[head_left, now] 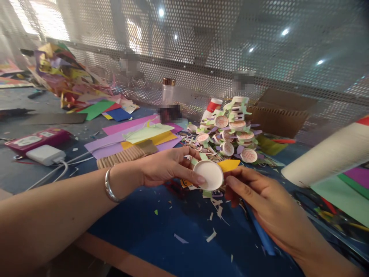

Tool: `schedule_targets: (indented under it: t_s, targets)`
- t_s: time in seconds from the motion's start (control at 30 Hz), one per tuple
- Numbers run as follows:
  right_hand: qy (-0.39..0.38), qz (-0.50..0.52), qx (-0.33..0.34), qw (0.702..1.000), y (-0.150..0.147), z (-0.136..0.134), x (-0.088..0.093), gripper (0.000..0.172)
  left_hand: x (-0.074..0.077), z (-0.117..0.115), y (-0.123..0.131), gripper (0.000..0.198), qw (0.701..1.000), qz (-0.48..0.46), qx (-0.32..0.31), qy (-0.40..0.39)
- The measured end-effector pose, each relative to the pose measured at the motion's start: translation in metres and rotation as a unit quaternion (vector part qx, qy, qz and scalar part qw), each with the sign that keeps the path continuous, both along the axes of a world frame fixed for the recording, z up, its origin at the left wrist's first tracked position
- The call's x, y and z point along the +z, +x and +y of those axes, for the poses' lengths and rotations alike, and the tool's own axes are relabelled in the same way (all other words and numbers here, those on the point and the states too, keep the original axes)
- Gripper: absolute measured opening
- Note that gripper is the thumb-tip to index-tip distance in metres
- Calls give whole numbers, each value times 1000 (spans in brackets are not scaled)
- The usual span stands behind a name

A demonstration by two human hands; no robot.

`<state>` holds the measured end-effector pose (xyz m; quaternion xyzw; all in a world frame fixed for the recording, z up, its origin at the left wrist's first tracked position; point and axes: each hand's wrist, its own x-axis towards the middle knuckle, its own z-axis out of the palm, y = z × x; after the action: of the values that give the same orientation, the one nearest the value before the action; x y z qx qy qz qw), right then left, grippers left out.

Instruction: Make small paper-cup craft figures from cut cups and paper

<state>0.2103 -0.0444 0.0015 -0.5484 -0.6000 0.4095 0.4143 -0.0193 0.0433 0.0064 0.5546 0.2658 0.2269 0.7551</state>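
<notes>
My left hand [178, 169] is closed on a shallow white paper cup bottom [211, 175], thumb on its face. Small green paper tabs [203, 156] stick out from its rim. Against its right edge is a pointed yellow paper piece [230, 165], which the fingertips of my right hand [250, 188] pinch close to the rim. Under my right hand runs a blue pen-like stick [263, 234]; I cannot tell whether that hand touches it. Behind the hands rises a pile of similar cup bottoms [227, 148] with red-patterned faces and green and purple tabs.
Paper scraps [211, 234] litter the blue table [138, 231]. Coloured sheets [98, 148] and corrugated card [127, 154] lie left, near a white charger [46, 154] with cable. A large white roll [328, 154] stands right, a cardboard box [279, 111] behind. Perforated metal panel [196, 38] closes the back.
</notes>
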Motion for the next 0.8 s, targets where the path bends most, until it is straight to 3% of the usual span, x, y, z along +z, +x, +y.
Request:
schedule_targets:
  t_s: [0.27,0.43,0.8]
  targets:
    - [21,-23,-30,999,-2,0,-2,39,4,-3,3,39,998,-45,44,-21]
    - [5,-21,6,1000,-9,-3,0,36,8,-6,6,27,995,-73,58,-45]
    - [29,-60,18,998,-14,-3,4,34,5,-14,13,35,994,-79,40,-61]
